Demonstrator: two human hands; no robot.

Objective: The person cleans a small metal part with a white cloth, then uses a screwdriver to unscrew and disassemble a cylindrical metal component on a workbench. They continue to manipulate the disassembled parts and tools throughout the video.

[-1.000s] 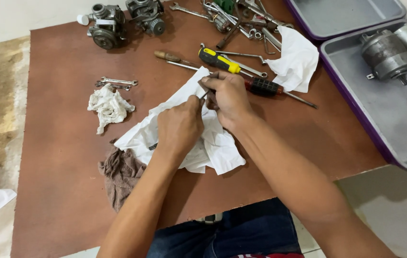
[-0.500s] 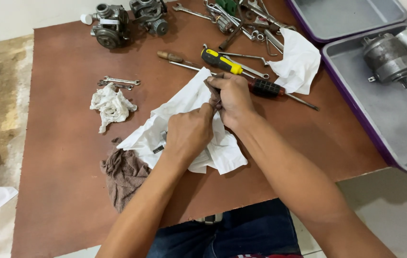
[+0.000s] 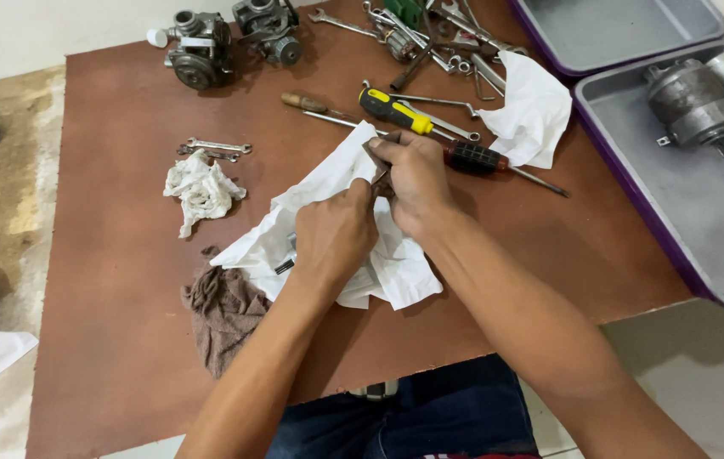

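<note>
Both hands work a white cloth [image 3: 328, 191] at mid-counter [image 3: 124, 357].
Left hand [image 3: 334, 234] and right hand [image 3: 413, 178] touch, fingers clenched on cloth and a small dark part [image 3: 376, 161]; red-handled screwdriver [image 3: 474, 158] just beside.

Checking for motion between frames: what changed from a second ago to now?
Little: the left hand and right hand stay pressed together over the white cloth, fingers pinching a small dark part; the left hand edged slightly toward the right. Screwdrivers, crumpled rag and trays unchanged.
</note>
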